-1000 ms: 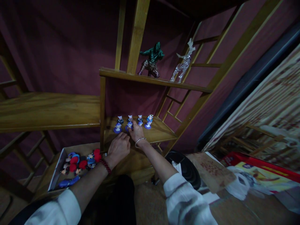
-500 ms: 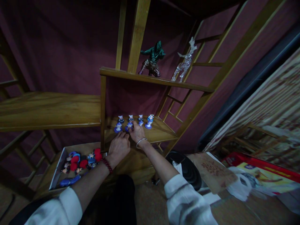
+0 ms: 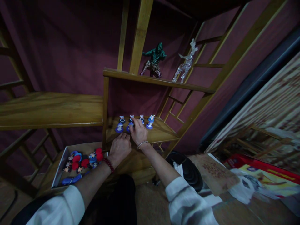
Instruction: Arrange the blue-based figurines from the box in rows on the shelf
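Two rows of small figurines stand on the lower wooden shelf (image 3: pixel 164 132). The back row has black-and-white figurines (image 3: pixel 122 119) and a blue-and-white one (image 3: pixel 151 118). In front are purple-based figurines, one at the left (image 3: pixel 119 127) and one at the right (image 3: pixel 150 124). My right hand (image 3: pixel 138 131) reaches over the front row, its fingers at a purple figurine (image 3: pixel 130 126); its palm hides part of the row. My left hand (image 3: pixel 120 146) rests at the shelf's front edge with its fingers curled, just left of my right hand; whether it holds anything is hidden.
An open box (image 3: pixel 58 170) of red, blue and black figurines sits at lower left. Above the lower shelf stand a green-hooded statue (image 3: pixel 154 61) and a clear deer figure (image 3: pixel 185 65). Bags and a red-yellow box (image 3: pixel 269 178) lie at right.
My right hand has shifted slightly right and spread more over the front row, covering the figurine third from the left. My left hand stays at the shelf edge. The view has shifted slightly.
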A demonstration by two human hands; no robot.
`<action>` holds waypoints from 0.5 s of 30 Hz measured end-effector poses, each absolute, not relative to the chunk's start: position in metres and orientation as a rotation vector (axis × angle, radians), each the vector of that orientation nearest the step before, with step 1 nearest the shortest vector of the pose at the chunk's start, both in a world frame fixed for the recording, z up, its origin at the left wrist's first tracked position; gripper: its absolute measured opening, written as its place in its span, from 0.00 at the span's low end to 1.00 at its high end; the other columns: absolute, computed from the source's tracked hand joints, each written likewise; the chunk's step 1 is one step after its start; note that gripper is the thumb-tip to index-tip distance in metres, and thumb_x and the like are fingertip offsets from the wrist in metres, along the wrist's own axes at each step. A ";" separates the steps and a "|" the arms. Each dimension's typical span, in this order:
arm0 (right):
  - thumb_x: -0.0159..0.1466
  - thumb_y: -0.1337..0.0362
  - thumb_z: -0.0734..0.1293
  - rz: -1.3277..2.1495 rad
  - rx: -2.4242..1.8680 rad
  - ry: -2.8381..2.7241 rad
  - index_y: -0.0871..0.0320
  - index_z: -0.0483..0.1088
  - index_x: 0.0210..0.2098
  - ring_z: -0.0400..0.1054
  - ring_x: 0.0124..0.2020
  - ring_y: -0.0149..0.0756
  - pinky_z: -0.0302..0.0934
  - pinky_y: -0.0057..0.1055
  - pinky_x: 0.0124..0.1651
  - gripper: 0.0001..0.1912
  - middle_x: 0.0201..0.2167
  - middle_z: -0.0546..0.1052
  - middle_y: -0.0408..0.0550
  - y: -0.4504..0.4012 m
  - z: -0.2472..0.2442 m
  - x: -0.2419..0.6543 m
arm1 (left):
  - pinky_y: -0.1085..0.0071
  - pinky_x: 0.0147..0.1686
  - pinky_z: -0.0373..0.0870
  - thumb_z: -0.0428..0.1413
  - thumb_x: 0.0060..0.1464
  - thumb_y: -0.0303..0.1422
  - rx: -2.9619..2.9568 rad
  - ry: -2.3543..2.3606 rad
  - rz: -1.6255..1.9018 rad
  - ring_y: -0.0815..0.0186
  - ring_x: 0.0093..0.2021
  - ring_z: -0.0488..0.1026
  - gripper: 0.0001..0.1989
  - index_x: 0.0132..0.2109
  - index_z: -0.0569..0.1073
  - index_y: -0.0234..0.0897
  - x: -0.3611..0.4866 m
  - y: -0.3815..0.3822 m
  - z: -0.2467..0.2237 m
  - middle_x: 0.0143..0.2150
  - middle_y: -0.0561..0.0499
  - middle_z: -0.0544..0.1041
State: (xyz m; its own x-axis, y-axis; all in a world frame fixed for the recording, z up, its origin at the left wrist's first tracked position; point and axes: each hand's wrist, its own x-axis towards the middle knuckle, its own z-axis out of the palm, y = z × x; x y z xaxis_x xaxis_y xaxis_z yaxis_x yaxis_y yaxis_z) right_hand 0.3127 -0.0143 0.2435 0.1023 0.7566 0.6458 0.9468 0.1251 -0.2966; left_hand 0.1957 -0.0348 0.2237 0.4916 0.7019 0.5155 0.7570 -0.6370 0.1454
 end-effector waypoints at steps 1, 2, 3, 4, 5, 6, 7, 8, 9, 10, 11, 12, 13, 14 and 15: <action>0.61 0.64 0.56 -0.358 -1.627 -1.723 0.56 0.60 0.51 0.61 0.46 0.35 0.56 0.29 0.48 0.18 0.47 0.67 0.48 -0.015 0.246 0.311 | 0.67 0.39 0.65 0.45 0.49 0.25 -2.626 -1.283 -0.822 0.61 0.39 0.67 0.08 0.34 0.69 0.32 0.195 -0.035 0.224 0.34 0.44 0.72; 0.61 0.65 0.56 -0.367 -1.595 -1.763 0.56 0.62 0.50 0.60 0.46 0.35 0.55 0.29 0.49 0.17 0.45 0.69 0.47 -0.015 0.248 0.310 | 0.67 0.40 0.65 0.46 0.49 0.25 -2.627 -1.283 -0.815 0.61 0.39 0.67 0.08 0.34 0.70 0.31 0.195 -0.035 0.224 0.35 0.44 0.72; 0.61 0.64 0.57 -0.368 -1.575 -1.809 0.56 0.63 0.49 0.60 0.45 0.35 0.54 0.29 0.49 0.16 0.43 0.70 0.47 -0.014 0.251 0.309 | 0.67 0.40 0.65 0.46 0.49 0.25 -2.631 -1.285 -0.813 0.60 0.40 0.67 0.09 0.35 0.70 0.31 0.195 -0.034 0.223 0.36 0.44 0.72; 0.61 0.63 0.57 -0.366 -1.564 -1.856 0.56 0.65 0.48 0.60 0.44 0.36 0.55 0.30 0.48 0.15 0.41 0.72 0.47 -0.012 0.253 0.307 | 0.67 0.41 0.64 0.46 0.49 0.25 -2.637 -1.290 -0.815 0.60 0.40 0.67 0.10 0.37 0.70 0.30 0.195 -0.034 0.223 0.37 0.43 0.72; 0.61 0.63 0.59 -0.364 -1.560 -1.899 0.55 0.65 0.47 0.60 0.43 0.37 0.55 0.30 0.48 0.15 0.40 0.73 0.46 -0.009 0.255 0.306 | 0.67 0.41 0.64 0.46 0.49 0.25 -2.644 -1.295 -0.822 0.60 0.41 0.67 0.11 0.38 0.70 0.30 0.195 -0.033 0.223 0.38 0.43 0.72; 0.60 0.62 0.60 -0.362 -1.556 -1.941 0.55 0.66 0.47 0.59 0.43 0.37 0.55 0.30 0.47 0.16 0.39 0.73 0.46 -0.007 0.257 0.305 | 0.67 0.42 0.64 0.46 0.49 0.25 -2.651 -1.300 -0.831 0.60 0.41 0.67 0.11 0.39 0.70 0.30 0.195 -0.033 0.222 0.39 0.43 0.72; 0.60 0.61 0.61 -0.361 -1.554 -1.977 0.55 0.66 0.48 0.59 0.43 0.38 0.55 0.30 0.47 0.17 0.40 0.73 0.46 -0.004 0.258 0.304 | 0.67 0.42 0.64 0.46 0.49 0.25 -2.657 -1.302 -0.840 0.60 0.41 0.67 0.12 0.40 0.70 0.29 0.195 -0.032 0.222 0.40 0.42 0.72; 0.59 0.60 0.62 -0.361 -1.553 -2.009 0.55 0.66 0.48 0.59 0.43 0.38 0.55 0.31 0.48 0.18 0.41 0.73 0.45 -0.001 0.259 0.304 | 0.66 0.43 0.64 0.46 0.49 0.25 -2.661 -1.302 -0.850 0.60 0.42 0.67 0.12 0.41 0.69 0.29 0.195 -0.031 0.222 0.40 0.42 0.72; 0.58 0.60 0.63 -0.360 -1.556 -2.038 0.55 0.65 0.49 0.58 0.43 0.38 0.54 0.31 0.48 0.19 0.41 0.73 0.45 0.001 0.261 0.303 | 0.66 0.43 0.63 0.46 0.50 0.25 -2.664 -1.301 -0.860 0.60 0.42 0.67 0.12 0.41 0.69 0.29 0.195 -0.031 0.221 0.41 0.41 0.72; 0.57 0.59 0.64 -0.356 -1.563 -2.066 0.54 0.65 0.49 0.58 0.43 0.39 0.54 0.32 0.48 0.20 0.42 0.73 0.45 0.003 0.262 0.303 | 0.66 0.43 0.63 0.45 0.50 0.25 -2.670 -1.301 -0.869 0.60 0.42 0.66 0.12 0.41 0.69 0.29 0.195 -0.031 0.221 0.41 0.41 0.72; 0.57 0.58 0.64 -0.351 -1.572 -2.092 0.54 0.65 0.49 0.58 0.43 0.39 0.54 0.32 0.48 0.21 0.42 0.73 0.45 0.005 0.264 0.303 | 0.65 0.43 0.63 0.45 0.50 0.25 -2.680 -1.303 -0.875 0.60 0.42 0.66 0.12 0.41 0.69 0.29 0.195 -0.030 0.221 0.40 0.41 0.72; 0.57 0.58 0.64 -0.345 -1.582 -2.113 0.54 0.66 0.49 0.58 0.43 0.39 0.54 0.32 0.48 0.21 0.42 0.73 0.45 0.006 0.265 0.302 | 0.65 0.43 0.63 0.46 0.50 0.25 -2.691 -1.310 -0.879 0.60 0.42 0.66 0.12 0.40 0.70 0.29 0.195 -0.030 0.221 0.40 0.41 0.72; 0.57 0.57 0.64 -0.339 -1.591 -2.132 0.53 0.66 0.49 0.58 0.43 0.38 0.54 0.32 0.47 0.20 0.40 0.74 0.46 0.008 0.267 0.301 | 0.65 0.43 0.63 0.46 0.49 0.25 -2.701 -1.319 -0.881 0.60 0.41 0.67 0.12 0.40 0.70 0.30 0.195 -0.030 0.221 0.40 0.41 0.72; 0.57 0.56 0.64 -0.331 -1.596 -2.151 0.52 0.66 0.48 0.59 0.42 0.38 0.54 0.32 0.47 0.20 0.39 0.74 0.46 0.009 0.268 0.301 | 0.65 0.43 0.63 0.46 0.49 0.25 -2.709 -1.327 -0.882 0.60 0.41 0.67 0.12 0.40 0.70 0.30 0.195 -0.030 0.222 0.39 0.42 0.72; 0.57 0.56 0.63 -0.325 -1.598 -2.167 0.52 0.66 0.48 0.59 0.42 0.38 0.55 0.31 0.46 0.20 0.37 0.75 0.46 0.009 0.269 0.300 | 0.65 0.43 0.63 0.45 0.49 0.25 -2.715 -1.330 -0.883 0.60 0.41 0.67 0.12 0.40 0.70 0.30 0.195 -0.030 0.222 0.39 0.42 0.72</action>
